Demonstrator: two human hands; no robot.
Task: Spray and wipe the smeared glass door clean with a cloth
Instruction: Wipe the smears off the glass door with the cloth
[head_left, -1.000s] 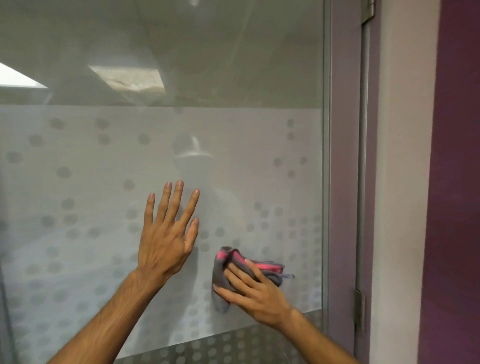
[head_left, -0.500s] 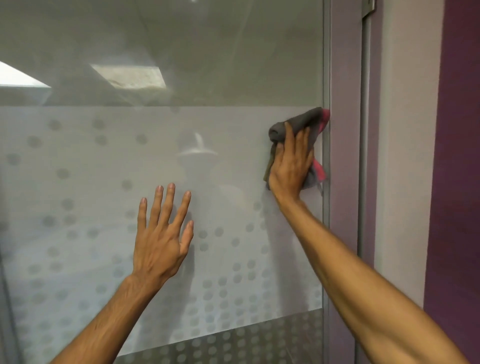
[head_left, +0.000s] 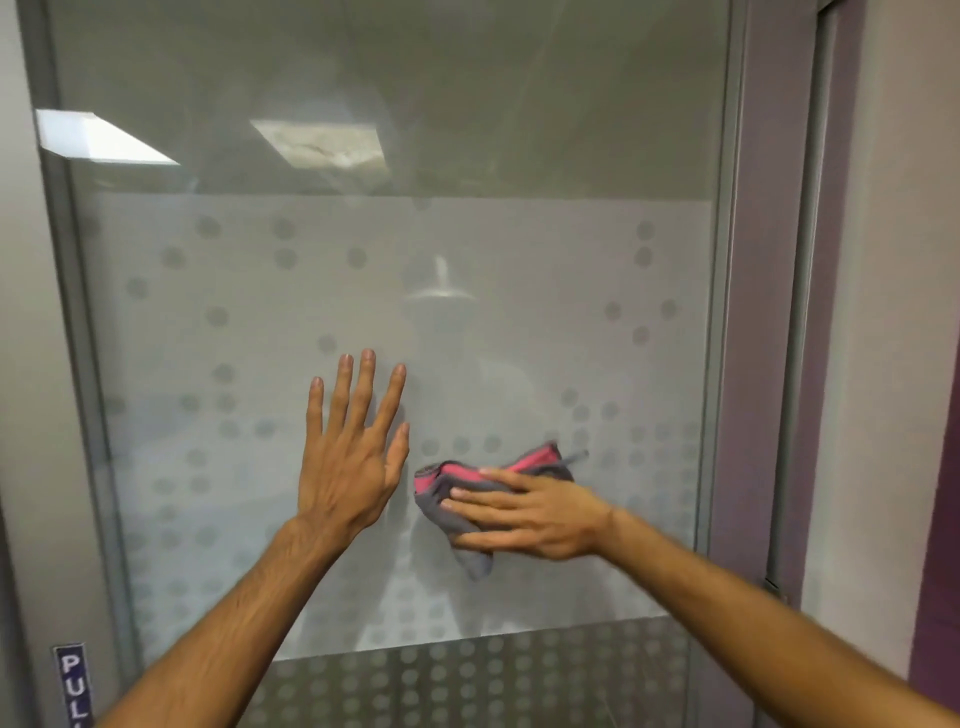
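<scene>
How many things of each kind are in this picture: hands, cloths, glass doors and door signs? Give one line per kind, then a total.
Hands: 2, the left hand and the right hand
Cloths: 1, the grey and pink cloth
Glass doors: 1, the glass door
Door signs: 1, the blue sign
Total: 5

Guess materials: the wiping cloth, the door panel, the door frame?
Cloth: soft grey fabric with a pink side, likely microfibre; it bunches under the right hand.
Door panel: glass, reflecting ceiling lights, with a frosted dotted film band.
Door frame: smooth grey, probably metal.
</scene>
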